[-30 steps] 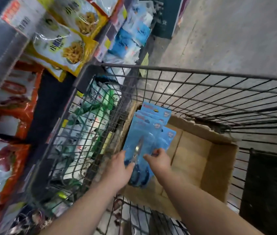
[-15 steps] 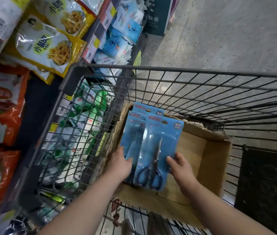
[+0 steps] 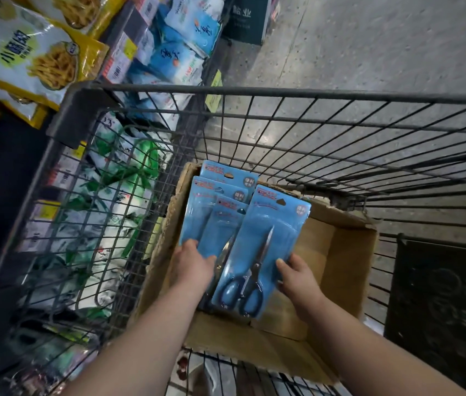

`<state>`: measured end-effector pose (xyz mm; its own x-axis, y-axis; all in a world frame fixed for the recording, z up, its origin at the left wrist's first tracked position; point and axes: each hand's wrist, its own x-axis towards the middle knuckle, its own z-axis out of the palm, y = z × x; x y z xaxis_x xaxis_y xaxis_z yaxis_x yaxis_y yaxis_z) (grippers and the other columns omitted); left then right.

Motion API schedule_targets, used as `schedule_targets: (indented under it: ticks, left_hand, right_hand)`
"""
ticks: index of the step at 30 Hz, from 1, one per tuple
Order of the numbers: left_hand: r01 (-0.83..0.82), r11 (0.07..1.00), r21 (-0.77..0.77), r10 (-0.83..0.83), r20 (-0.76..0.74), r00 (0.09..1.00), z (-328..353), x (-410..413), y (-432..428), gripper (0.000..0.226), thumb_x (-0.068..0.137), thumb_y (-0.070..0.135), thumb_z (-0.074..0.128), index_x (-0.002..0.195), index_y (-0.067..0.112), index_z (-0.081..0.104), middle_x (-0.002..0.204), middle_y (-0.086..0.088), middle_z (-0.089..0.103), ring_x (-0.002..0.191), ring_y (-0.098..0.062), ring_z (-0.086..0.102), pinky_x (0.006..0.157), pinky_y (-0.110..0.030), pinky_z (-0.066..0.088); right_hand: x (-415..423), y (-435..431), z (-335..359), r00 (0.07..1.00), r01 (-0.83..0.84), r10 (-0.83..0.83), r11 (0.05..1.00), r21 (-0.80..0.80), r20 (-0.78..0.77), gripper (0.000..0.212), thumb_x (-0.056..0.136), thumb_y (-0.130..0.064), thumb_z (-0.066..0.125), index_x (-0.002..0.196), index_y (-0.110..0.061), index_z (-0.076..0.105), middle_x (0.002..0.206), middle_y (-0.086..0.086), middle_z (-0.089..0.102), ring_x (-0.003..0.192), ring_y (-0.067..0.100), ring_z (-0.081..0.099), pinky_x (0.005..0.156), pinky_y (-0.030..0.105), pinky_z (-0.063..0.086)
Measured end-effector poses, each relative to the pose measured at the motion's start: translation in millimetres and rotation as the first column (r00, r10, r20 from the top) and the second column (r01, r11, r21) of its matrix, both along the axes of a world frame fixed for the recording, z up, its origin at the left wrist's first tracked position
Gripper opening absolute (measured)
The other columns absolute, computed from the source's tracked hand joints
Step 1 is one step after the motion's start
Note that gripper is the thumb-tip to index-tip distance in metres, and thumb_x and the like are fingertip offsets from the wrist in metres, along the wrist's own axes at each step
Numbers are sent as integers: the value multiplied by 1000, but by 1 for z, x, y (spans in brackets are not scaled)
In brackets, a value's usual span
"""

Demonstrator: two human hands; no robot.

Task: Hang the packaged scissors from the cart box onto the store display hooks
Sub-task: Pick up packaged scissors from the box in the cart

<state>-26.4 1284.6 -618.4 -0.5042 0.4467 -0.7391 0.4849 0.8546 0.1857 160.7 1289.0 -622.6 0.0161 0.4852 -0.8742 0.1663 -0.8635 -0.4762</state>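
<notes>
Left hand [image 3: 194, 265] and right hand [image 3: 297, 277] are gripping the fanned scissor packs [image 3: 268, 224] against the box's [image 3: 348, 252] left wall. Hanging is apparently still pending.

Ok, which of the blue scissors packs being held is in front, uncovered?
The rightmost blue scissors pack, gripped at its edge by the right hand: its whole blue-handled pair shows, while the other three packs are partly overlapped.

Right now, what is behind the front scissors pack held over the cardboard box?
Three more blue scissors packs fan out behind the front scissors pack, held by the left hand; one shows a blade. Their lower parts are covered, so further packs cannot be seen.
</notes>
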Motion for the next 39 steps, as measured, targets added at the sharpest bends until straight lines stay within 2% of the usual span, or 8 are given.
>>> schedule_targets:
  ticks: [5,10,16,21,27,31,33,39]
  left_hand:
    - [52,998,34,-49,-84,995,-7,-5,-3,25,86,30,62,106,17,56,121,-9,57,111,-32,55,91,-39,43]
    - [-7,990,143,-5,85,996,-1,-5,-10,17,89,22,59,89,14,44,96,-17,62,85,-31,56,69,-31,36]
    - [-249,932,264,171,288,942,35,-11,-10,18,92,14,55,108,8,61,105,-12,67,93,-29,63,83,-37,49]
    - [-438,851,290,320,375,870,87,-15,-13,14,92,7,54,84,15,62,90,-14,65,80,-25,59,78,-42,51]
    - [-548,765,338,418,387,822,153,-40,-32,25,87,22,57,103,3,65,95,-18,70,80,-28,65,75,-34,51]
    - [-671,620,407,521,426,740,204,-58,-56,14,95,9,49,93,5,62,82,-10,65,68,-23,60,56,-22,50]
    - [-701,573,424,536,453,712,223,-67,-73,15,96,10,49,95,5,63,84,-13,66,68,-23,59,62,-26,50]
    - [-749,448,487,571,489,659,273,-83,-134,14,96,13,49,92,10,62,97,-15,70,75,-22,62,69,-31,47]
  right_hand:
    - [-2,1,-3,1000,9,-9,1000,-3,-27,16,98,-17,44,112,-19,51,110,6,63,103,23,62,96,45,50]
    - [-1,-2,3,1000,-6,6,999,34,8,17,97,-16,45,113,-16,51,110,6,63,103,24,62,95,46,51]
    - [1,2,40,999,-34,33,998,62,15,16,97,-19,45,112,-15,51,112,8,63,105,25,62,95,48,50]
    - [-7,8,85,995,-96,94,986,136,23,13,97,-19,47,106,-15,54,105,7,65,97,23,63,91,45,53]
    - [-28,17,149,979,-202,205,943,263,14,13,98,-17,44,92,-16,56,89,2,65,75,13,60,64,28,50]
    - [-50,17,190,955,-273,295,906,323,-20,16,98,-19,42,98,-11,56,93,6,67,85,20,64,74,28,55]
    - [-63,14,213,935,-308,350,879,364,-51,15,99,-17,42,97,-14,56,92,2,65,81,14,60,69,24,51]
    - [-96,-15,265,853,-416,514,774,477,-89,18,98,-20,43,103,-15,60,106,5,67,98,20,62,95,42,49]
